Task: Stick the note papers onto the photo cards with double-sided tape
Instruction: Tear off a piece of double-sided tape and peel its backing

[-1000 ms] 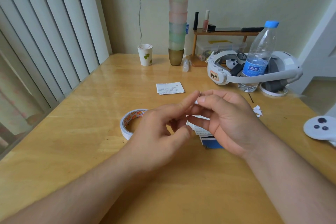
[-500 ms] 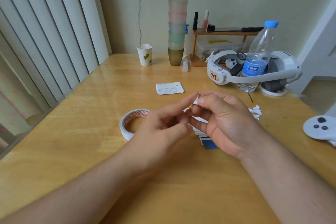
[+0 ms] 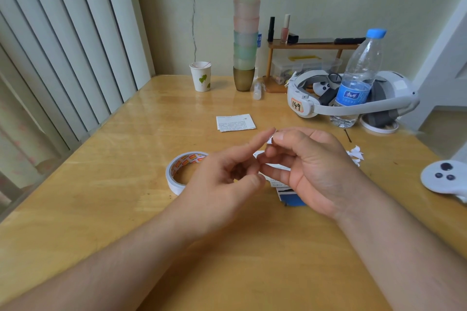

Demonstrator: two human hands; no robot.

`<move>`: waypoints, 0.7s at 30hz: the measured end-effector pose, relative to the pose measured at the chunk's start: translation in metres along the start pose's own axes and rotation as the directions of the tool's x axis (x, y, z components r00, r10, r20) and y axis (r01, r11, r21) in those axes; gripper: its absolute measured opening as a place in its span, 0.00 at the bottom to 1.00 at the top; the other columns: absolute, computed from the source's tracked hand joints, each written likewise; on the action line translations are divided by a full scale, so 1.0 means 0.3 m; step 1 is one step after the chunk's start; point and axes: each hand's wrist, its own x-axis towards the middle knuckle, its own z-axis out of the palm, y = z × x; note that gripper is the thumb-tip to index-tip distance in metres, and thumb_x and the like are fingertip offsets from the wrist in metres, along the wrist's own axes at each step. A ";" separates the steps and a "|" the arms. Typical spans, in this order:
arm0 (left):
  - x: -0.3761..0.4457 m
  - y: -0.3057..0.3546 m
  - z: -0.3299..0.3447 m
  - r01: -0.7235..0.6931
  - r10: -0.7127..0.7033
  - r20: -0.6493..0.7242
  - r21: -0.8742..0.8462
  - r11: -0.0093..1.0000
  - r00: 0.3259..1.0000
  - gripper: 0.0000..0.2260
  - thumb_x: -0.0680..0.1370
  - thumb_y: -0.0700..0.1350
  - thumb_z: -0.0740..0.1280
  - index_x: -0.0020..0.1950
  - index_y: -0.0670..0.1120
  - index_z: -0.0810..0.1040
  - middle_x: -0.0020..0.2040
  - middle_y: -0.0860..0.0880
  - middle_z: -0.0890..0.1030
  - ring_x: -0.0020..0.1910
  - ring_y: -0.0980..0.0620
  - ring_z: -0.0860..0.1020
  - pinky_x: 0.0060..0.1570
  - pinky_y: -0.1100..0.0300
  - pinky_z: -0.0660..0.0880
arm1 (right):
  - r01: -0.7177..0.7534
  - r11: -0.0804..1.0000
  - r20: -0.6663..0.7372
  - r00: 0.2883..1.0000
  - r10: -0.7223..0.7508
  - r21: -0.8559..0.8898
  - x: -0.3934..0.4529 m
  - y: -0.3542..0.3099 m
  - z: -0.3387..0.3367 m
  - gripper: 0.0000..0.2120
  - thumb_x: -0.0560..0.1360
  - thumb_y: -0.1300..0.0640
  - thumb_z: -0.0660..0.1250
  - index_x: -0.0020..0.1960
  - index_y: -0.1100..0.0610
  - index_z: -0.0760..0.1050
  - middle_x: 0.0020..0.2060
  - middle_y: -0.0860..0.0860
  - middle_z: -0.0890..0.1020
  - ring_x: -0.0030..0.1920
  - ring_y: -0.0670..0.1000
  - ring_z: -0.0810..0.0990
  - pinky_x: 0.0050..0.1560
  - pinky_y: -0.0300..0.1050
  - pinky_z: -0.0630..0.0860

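We see our right hand (image 3: 310, 166) pinching a small white tape scrap (image 3: 271, 139) just above the note paper (image 3: 275, 168), our left hand (image 3: 222, 179) loosely spread, its forefinger touching it.

Soft daylight, tabletop glare, wide-angle edge distortion

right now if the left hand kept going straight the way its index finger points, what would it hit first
Most likely the small white paper scrap pinched in the right hand. The left hand has its index fingertip nearly at that scrap, pointing up and to the right. Depth is unclear, so it might meet the right fingertips instead.
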 end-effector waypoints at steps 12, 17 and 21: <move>0.000 -0.018 -0.003 -0.043 0.049 -0.021 0.248 0.968 0.999 0.30 0.76 0.40 0.67 0.77 0.61 0.72 0.36 0.59 0.71 0.37 0.57 0.70 0.44 0.68 0.69 | 0.027 0.998 -0.065 0.997 -0.030 -0.050 0.010 0.012 0.000 0.07 0.79 0.68 0.66 0.45 0.63 0.82 0.32 0.55 0.80 0.38 0.53 0.83 0.46 0.53 0.83; 0.003 -0.021 0.001 -0.055 0.059 -0.004 0.323 0.945 0.998 0.33 0.76 0.41 0.67 0.80 0.61 0.68 0.36 0.58 0.72 0.39 0.56 0.71 0.42 0.68 0.70 | 0.048 0.995 -0.035 0.998 -0.051 -0.088 0.017 0.022 -0.002 0.09 0.80 0.66 0.65 0.43 0.61 0.80 0.33 0.53 0.78 0.39 0.53 0.82 0.46 0.53 0.82; 0.002 -0.022 0.005 -0.017 0.017 0.004 0.175 0.984 1.000 0.33 0.76 0.40 0.67 0.78 0.64 0.68 0.38 0.56 0.72 0.40 0.56 0.70 0.44 0.64 0.72 | 0.039 0.996 0.008 0.999 -0.038 -0.077 0.018 0.028 -0.004 0.07 0.81 0.64 0.64 0.45 0.59 0.78 0.33 0.51 0.76 0.39 0.51 0.80 0.47 0.52 0.80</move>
